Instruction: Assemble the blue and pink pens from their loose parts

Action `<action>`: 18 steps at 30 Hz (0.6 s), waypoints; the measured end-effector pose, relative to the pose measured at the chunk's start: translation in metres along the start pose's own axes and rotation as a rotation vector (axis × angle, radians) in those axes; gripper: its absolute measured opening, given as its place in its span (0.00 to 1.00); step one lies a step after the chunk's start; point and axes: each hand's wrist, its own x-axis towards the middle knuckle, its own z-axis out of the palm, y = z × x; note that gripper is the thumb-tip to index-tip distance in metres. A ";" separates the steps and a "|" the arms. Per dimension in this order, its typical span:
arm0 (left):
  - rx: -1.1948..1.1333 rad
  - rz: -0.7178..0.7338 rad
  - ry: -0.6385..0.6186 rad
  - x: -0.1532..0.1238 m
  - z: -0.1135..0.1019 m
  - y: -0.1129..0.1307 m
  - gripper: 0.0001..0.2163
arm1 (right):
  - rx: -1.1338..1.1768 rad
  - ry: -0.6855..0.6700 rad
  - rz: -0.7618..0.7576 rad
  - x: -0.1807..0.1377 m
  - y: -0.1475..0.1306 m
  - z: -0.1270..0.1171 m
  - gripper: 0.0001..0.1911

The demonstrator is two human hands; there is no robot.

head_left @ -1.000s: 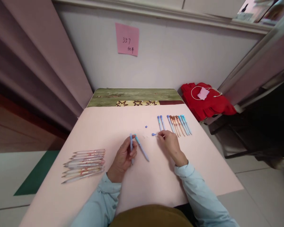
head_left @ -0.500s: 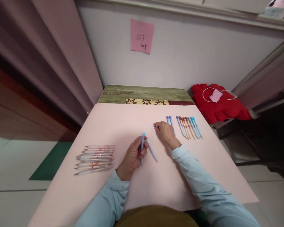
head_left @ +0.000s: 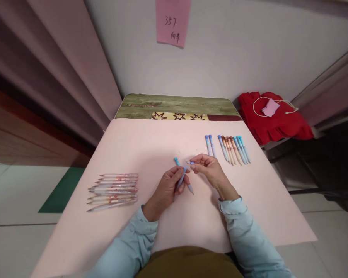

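Where the pink table cover [head_left: 150, 146] lies bare at its middle, both hands meet above it. Left hand [head_left: 169, 187]: fingers curled round a pale blue pen barrel [head_left: 181, 178], held tilted, its upper end pointing toward the right hand. Right hand [head_left: 210, 170]: thumb and forefinger pinched on a small blue cap [head_left: 192, 163], the other fingers loosely bent; the cap sits just beside the barrel's upper end, though contact between the two cannot be told. One more blue pen [head_left: 182, 174] lies flat on the cover under the left fingers, its teal end toward the wall. Far right of the cover: a row of finished pens [head_left: 229, 148], blue and orange, side by side, with two blue ones set slightly apart on the left of the row. Near left of the cover: a stack of pale pens [head_left: 114, 191], lying crosswise, tips pointing left. Behind the cover: a green patterned cloth [head_left: 174, 105]. On the wall: a pink note [head_left: 172, 21] with handwriting. Right of the table: a red cloth [head_left: 274, 119] bearing a white cord and a small pink slip. Both sleeves light blue.
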 end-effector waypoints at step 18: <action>0.131 -0.027 -0.013 -0.001 0.002 -0.001 0.14 | -0.040 -0.035 -0.057 -0.005 -0.006 -0.011 0.12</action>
